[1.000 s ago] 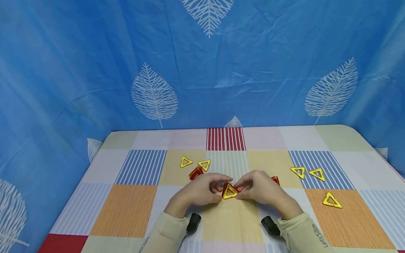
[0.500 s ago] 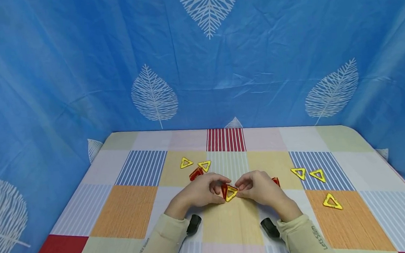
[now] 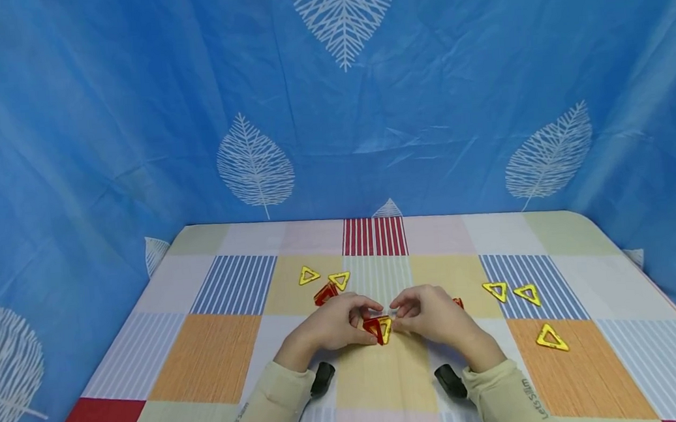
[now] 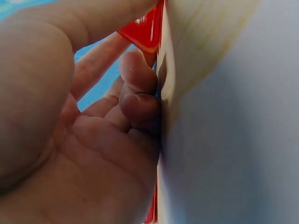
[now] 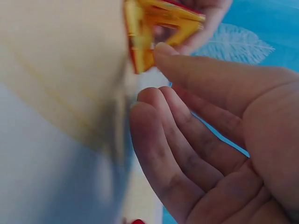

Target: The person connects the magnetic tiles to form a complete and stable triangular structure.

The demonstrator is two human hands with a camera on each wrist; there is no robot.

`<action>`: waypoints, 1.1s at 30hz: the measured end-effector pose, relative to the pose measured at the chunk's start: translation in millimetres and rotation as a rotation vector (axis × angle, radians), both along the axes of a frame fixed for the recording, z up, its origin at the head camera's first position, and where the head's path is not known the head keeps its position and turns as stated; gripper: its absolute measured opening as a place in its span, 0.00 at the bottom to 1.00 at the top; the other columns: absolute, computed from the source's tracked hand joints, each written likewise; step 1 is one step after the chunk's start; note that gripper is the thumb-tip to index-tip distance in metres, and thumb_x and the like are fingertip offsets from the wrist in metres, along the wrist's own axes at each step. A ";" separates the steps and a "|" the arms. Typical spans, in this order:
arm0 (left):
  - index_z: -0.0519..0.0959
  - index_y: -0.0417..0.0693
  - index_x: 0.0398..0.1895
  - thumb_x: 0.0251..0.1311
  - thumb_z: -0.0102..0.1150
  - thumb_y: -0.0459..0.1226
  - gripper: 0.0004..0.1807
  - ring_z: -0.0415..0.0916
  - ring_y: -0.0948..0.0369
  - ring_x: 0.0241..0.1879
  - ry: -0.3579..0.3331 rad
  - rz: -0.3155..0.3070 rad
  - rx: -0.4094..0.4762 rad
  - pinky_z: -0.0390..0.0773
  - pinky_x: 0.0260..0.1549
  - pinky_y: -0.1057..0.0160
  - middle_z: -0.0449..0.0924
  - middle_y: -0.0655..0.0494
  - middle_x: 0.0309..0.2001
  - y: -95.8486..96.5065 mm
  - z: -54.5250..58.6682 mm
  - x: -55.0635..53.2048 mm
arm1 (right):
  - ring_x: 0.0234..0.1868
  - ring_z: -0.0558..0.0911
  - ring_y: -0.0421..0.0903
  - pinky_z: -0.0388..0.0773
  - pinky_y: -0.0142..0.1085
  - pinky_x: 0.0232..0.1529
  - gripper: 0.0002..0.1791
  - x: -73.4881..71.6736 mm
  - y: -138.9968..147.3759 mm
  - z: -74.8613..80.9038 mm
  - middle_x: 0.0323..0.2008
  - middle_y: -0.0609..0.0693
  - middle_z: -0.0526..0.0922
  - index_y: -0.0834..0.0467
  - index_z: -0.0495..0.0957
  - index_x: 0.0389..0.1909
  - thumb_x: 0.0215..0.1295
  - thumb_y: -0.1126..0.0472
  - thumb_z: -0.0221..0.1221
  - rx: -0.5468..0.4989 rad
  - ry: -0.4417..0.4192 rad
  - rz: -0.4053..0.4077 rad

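In the middle of the head view, a small block of red [image 3: 371, 327] and yellow triangle tiles [image 3: 386, 326] sits between both hands. My left hand [image 3: 342, 322] pinches its red side, the thumb low in front and the forefinger behind. In the left wrist view the red tile [image 4: 148, 33] shows past that thumb. My right hand [image 3: 433, 312] holds the yellow side, thumb tip at the corner of the yellow triangle [image 5: 135, 39] in the right wrist view. Its other fingers curve loosely beneath the thumb.
Behind my left hand lie red tiles [image 3: 325, 294] and two yellow triangles, one [image 3: 309, 275] left of the other [image 3: 339, 280]. Another red piece [image 3: 458, 302] peeks out behind my right hand. Farther right lie yellow triangles [image 3: 495, 291] on the patchwork cloth [image 3: 207, 357]. Blue curtain stands behind.
The block has turned between my fingers: its yellow face has swung to the right and a red face now shows at the left. Both hands stay nearly in place.
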State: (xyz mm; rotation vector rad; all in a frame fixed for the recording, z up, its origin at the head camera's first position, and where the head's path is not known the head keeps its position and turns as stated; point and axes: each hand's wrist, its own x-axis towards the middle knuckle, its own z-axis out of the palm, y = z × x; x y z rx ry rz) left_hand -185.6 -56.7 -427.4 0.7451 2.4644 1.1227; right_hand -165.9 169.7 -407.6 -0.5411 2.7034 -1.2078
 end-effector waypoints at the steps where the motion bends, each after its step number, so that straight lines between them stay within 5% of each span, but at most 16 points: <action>1: 0.83 0.51 0.55 0.53 0.78 0.38 0.25 0.68 0.64 0.26 -0.002 -0.002 0.001 0.70 0.25 0.67 0.75 0.63 0.37 -0.2 0.3 0.0 | 0.29 0.80 0.40 0.78 0.34 0.30 0.11 0.4 1.0 2.7 0.28 0.44 0.81 0.62 0.85 0.39 0.56 0.64 0.74 -0.005 0.000 0.003; 7: 0.84 0.51 0.54 0.53 0.77 0.37 0.24 0.68 0.64 0.25 -0.023 -0.014 0.009 0.70 0.25 0.67 0.76 0.64 0.38 -0.4 1.9 1.4 | 0.34 0.83 0.42 0.79 0.38 0.35 0.15 -0.6 16.2 17.9 0.32 0.45 0.84 0.63 0.85 0.44 0.58 0.62 0.73 -0.025 0.003 -0.046; 16: 0.85 0.52 0.53 0.55 0.76 0.38 0.21 0.67 0.65 0.28 0.007 -0.043 0.017 0.70 0.28 0.67 0.77 0.66 0.41 -1.6 0.7 3.3 | 0.41 0.84 0.48 0.80 0.41 0.38 0.22 -2.2 67.6 33.3 0.41 0.55 0.86 0.63 0.84 0.51 0.58 0.56 0.74 -0.015 0.033 -0.232; 21: 0.85 0.53 0.53 0.55 0.76 0.39 0.21 0.67 0.65 0.29 0.019 -0.044 0.014 0.70 0.30 0.67 0.75 0.66 0.39 0.2 1.3 4.0 | 0.45 0.83 0.55 0.80 0.38 0.35 0.30 2.3 98.2 33.8 0.47 0.61 0.84 0.64 0.81 0.56 0.57 0.49 0.74 -0.008 0.034 -0.379; 26: 0.85 0.52 0.52 0.55 0.76 0.39 0.20 0.66 0.65 0.29 0.020 -0.051 0.006 0.70 0.30 0.68 0.75 0.65 0.38 2.0 0.2 4.7 | 0.51 0.79 0.61 0.80 0.42 0.38 0.39 6.0 125.5 27.1 0.56 0.68 0.78 0.64 0.77 0.62 0.57 0.44 0.73 0.044 -0.071 -0.570; 33: 0.85 0.52 0.52 0.55 0.76 0.38 0.20 0.66 0.64 0.29 0.031 -0.052 0.013 0.69 0.29 0.67 0.74 0.63 0.39 1.8 -1.0 5.8 | 0.56 0.73 0.64 0.81 0.47 0.43 0.40 7.6 149.8 18.4 0.65 0.70 0.69 0.65 0.72 0.67 0.58 0.51 0.74 -0.011 -0.221 -0.860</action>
